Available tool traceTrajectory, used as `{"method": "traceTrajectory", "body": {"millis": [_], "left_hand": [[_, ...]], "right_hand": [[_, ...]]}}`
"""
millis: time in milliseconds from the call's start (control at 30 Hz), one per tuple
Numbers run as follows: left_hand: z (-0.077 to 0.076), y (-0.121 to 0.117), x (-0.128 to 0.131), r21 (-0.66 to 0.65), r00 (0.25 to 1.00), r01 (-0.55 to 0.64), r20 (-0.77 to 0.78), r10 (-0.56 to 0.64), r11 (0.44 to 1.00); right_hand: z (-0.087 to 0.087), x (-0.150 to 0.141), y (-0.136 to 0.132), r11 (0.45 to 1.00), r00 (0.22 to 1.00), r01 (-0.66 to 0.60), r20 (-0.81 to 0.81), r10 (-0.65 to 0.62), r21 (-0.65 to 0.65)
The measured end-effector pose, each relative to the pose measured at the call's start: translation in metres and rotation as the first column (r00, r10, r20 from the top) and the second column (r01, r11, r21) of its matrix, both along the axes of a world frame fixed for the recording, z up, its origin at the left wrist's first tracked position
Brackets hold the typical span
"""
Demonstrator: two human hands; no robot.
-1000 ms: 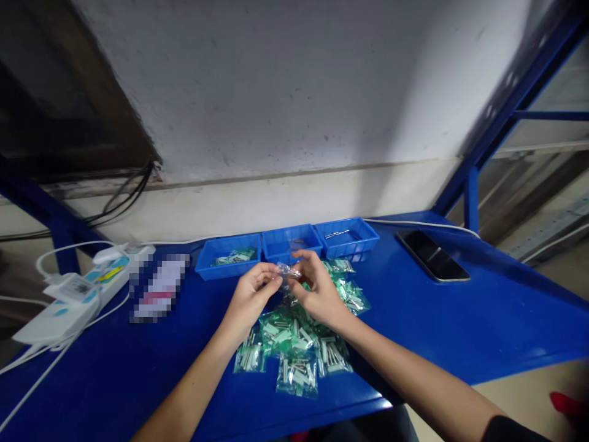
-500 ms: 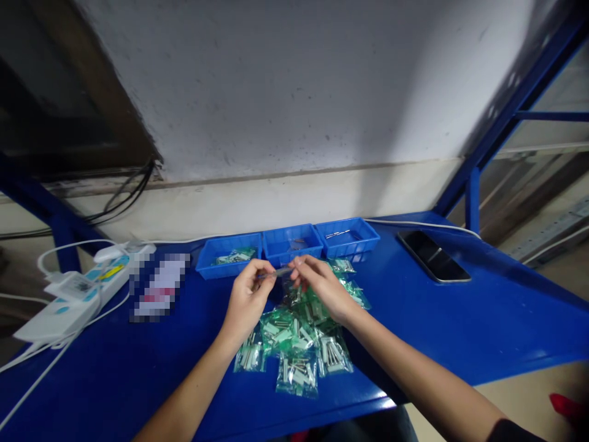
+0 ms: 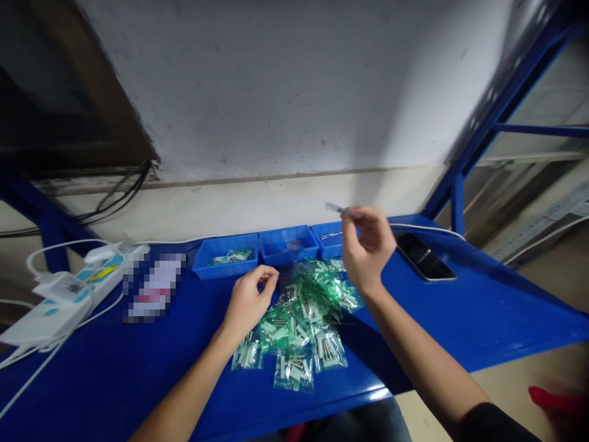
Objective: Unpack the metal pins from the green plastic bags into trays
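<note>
My right hand (image 3: pixel 369 245) is raised in front of the right blue bin, its thumb and fingers closed on a thin grey strip (image 3: pixel 335 208). The strip is smeared by motion, so its kind does not show. Lower and to the left, my left hand (image 3: pixel 251 293) hovers by the pile with thumb and fingertips pinched together. Whether anything tiny is in that pinch I cannot make out. Between the hands lies a heap of small clear and green plastic bags (image 3: pixel 294 328), with screws and pale plugs inside.
Behind the heap stand a left bin (image 3: pixel 200 265) with bagged parts, a middle bin (image 3: pixel 289 253) with a few small pieces, and a right bin (image 3: pixel 327 248) with metal pins. A phone (image 3: pixel 427 258) lies right; a white power strip (image 3: pixel 69 307) with cables lies left.
My hands were together at the grey strip; now they are apart. The right hand has moved up and right with the strip, while the left has stayed nearly in place.
</note>
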State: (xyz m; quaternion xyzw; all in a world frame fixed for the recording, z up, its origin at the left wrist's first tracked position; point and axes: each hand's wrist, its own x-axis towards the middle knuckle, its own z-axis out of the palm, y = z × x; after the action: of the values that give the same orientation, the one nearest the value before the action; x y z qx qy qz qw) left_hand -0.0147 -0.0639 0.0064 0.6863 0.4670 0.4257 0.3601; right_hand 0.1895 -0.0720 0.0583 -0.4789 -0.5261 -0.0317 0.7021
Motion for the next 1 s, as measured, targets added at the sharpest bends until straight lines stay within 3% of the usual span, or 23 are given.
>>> {"method": "traceTrajectory", "body": {"millis": [67, 167, 233, 333, 433, 567, 667, 767, 867, 933, 1000], "left_hand": [[-0.006, 0.003, -0.001, 0.014, 0.994, -0.037, -0.105, 0.038, 0.999], [-0.015, 0.007, 0.0, 0.012, 0.966, -0.1, -0.239, 0.1, 0.995], [-0.019, 0.01, 0.001, -0.014, 0.943, -0.11, -0.318, 0.1, 0.994], [-0.022, 0.013, 0.002, -0.062, 0.914, -0.095, -0.401, 0.062, 0.994], [-0.021, 0.015, 0.002, -0.122, 0.917, -0.068, -0.399, 0.014, 0.99], [-0.024, 0.015, 0.003, -0.133, 0.93, -0.063, -0.366, 0.01, 0.989], [-0.028, 0.015, 0.006, -0.131, 0.932, -0.093, -0.361, 0.04, 0.987], [-0.028, 0.018, 0.003, -0.156, 0.971, -0.044, -0.238, 0.006, 0.987], [-0.017, 0.017, -0.006, -0.101, 0.997, -0.009, -0.078, 0.002, 0.995], [-0.007, 0.012, -0.01, -0.051, 1.0, -0.021, 0.006, 0.022, 0.998], [0.002, 0.005, -0.011, 0.032, 0.998, -0.053, 0.042, 0.051, 0.998]], "right_hand": [[0.0, 0.007, 0.009, 0.998, 0.978, 0.068, 0.194, -0.07, 0.017], [-0.022, 0.007, 0.019, 0.98, 0.847, 0.017, 0.524, 0.092, -0.2], [-0.041, 0.003, 0.019, 0.949, 0.79, 0.033, 0.59, 0.167, -0.314], [-0.059, -0.005, 0.01, 0.925, 0.796, 0.014, 0.565, 0.22, -0.38], [-0.063, -0.015, 0.0, 0.9, 0.793, -0.072, 0.522, 0.313, -0.431], [-0.067, -0.027, -0.004, 0.827, 0.692, -0.121, 0.551, 0.467, -0.549], [-0.071, -0.03, -0.003, 0.806, 0.663, -0.074, 0.575, 0.48, -0.588], [-0.072, -0.028, -0.003, 0.795, 0.672, -0.067, 0.561, 0.482, -0.603], [-0.068, -0.025, -0.004, 0.793, 0.697, -0.075, 0.537, 0.475, -0.604], [-0.063, -0.026, -0.006, 0.796, 0.755, -0.09, 0.481, 0.446, -0.598], [-0.058, -0.028, -0.008, 0.751, 0.835, -0.177, 0.306, 0.457, -0.636]]}}
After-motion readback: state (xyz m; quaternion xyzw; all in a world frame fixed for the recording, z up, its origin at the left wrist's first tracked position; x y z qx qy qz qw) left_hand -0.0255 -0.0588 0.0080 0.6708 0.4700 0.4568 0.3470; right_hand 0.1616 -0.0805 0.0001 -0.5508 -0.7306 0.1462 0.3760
